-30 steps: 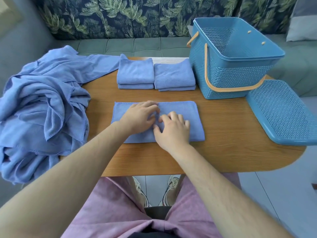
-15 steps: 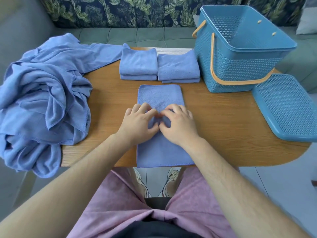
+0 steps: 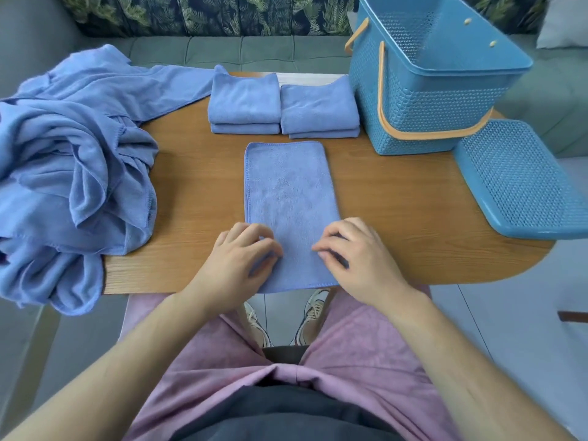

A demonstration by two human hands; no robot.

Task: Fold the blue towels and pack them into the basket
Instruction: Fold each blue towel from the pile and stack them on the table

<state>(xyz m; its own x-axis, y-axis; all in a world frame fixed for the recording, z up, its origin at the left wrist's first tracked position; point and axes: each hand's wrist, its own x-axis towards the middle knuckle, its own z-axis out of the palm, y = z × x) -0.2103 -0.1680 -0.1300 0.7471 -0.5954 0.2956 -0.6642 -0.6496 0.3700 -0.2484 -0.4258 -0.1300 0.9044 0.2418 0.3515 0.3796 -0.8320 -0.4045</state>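
Note:
A blue towel (image 3: 289,186), folded into a long strip, lies on the wooden table (image 3: 397,218) pointing away from me, its near end at the table's front edge. My left hand (image 3: 245,253) has its fingers curled over the strip's left edge near that end. On the right edge, my right hand (image 3: 353,249) curls its fingers the same way. Two stacks of folded blue towels (image 3: 245,100) (image 3: 318,106) sit side by side behind the strip. The blue basket (image 3: 423,100) with an orange handle stands at the back right and looks empty.
A big heap of unfolded blue towels (image 3: 73,160) covers the table's left end and hangs over its edge. The basket's blue perforated lid (image 3: 521,183) lies at the right edge. A green sofa (image 3: 238,52) runs behind the table.
The strip was turned from crosswise to lengthwise. My hands slid from its middle, where they touched each other, back and apart to its near side edges.

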